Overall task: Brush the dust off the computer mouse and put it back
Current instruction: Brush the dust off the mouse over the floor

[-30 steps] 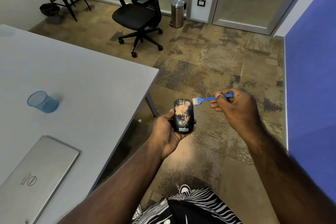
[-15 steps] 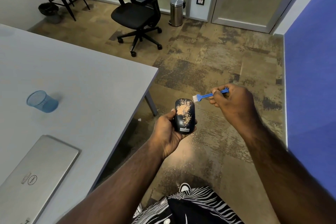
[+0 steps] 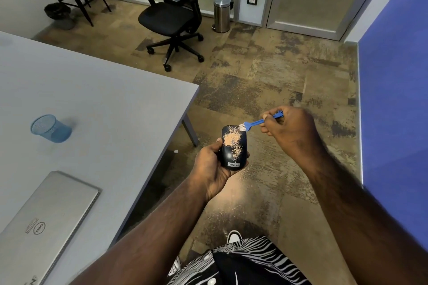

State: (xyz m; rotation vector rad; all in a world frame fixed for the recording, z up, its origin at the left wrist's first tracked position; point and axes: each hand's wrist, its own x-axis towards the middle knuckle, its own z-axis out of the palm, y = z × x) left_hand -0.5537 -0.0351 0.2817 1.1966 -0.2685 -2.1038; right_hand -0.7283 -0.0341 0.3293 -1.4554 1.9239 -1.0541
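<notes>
Tan dust on mouse, gripped in left hand; right hand pinching blue brush: sweep bristles lightly toward far-left edge, mouse tilted over floor.

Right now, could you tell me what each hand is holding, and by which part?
The left hand grips the mouse by its sides; the right hand pinches the blue brush by its handle.

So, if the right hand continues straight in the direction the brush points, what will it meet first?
The right hand pinches the blue brush, which points left and slightly down. Its bristles are already at the top edge of the dusty mouse held in the left hand, so it probably meets the mouse first.
</notes>
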